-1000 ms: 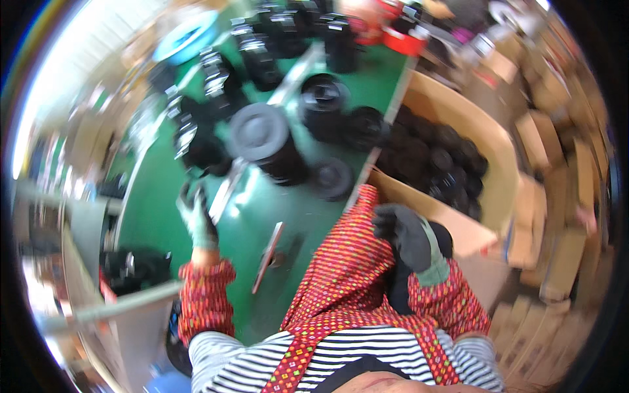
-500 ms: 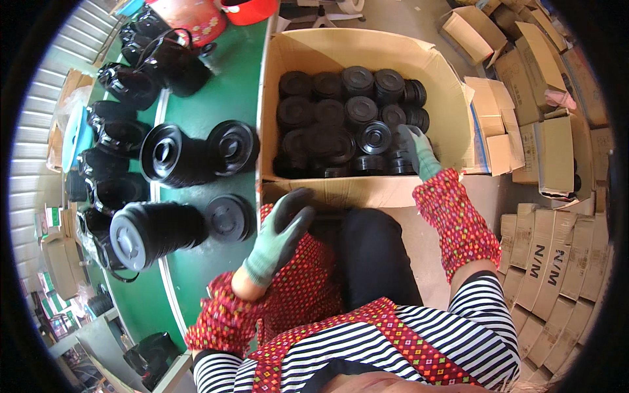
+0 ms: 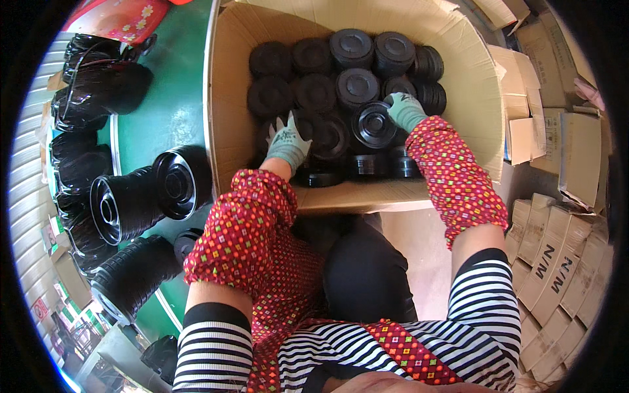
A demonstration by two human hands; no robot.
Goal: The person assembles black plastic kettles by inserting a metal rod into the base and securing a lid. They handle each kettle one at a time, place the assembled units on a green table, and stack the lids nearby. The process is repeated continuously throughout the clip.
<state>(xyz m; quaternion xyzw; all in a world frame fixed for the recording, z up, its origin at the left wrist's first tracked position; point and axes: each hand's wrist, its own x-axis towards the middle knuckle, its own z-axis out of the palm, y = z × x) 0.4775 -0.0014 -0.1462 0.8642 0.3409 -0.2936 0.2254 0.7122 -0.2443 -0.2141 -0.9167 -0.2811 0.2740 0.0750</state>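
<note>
An open cardboard box (image 3: 341,198) in front of me holds stacks of round black plastic lids (image 3: 358,88). My left hand (image 3: 288,143), in a pale green glove with a dark palm, reaches over the lids at the near left of the box; its fingers are spread and nothing shows in them. At the near right my right hand (image 3: 407,111), gloved alike, is curled at the rim of a shiny ringed black lid (image 3: 374,125). That lid tilts slightly above its neighbours. The right fingertips are partly hidden against the dark lids.
Left of the box is a green table (image 3: 171,82) with lying stacks of black lids (image 3: 134,272) and black items in shiny plastic wrap (image 3: 82,160). A red flowered container (image 3: 124,18) stands at its far end. Cardboard cartons (image 3: 557,262) pile up on the right.
My left hand has moved from beside the table, up and forward into the box. The right hand stays at the ringed lid, its fingers now curled at the rim. The view has shifted closer.
</note>
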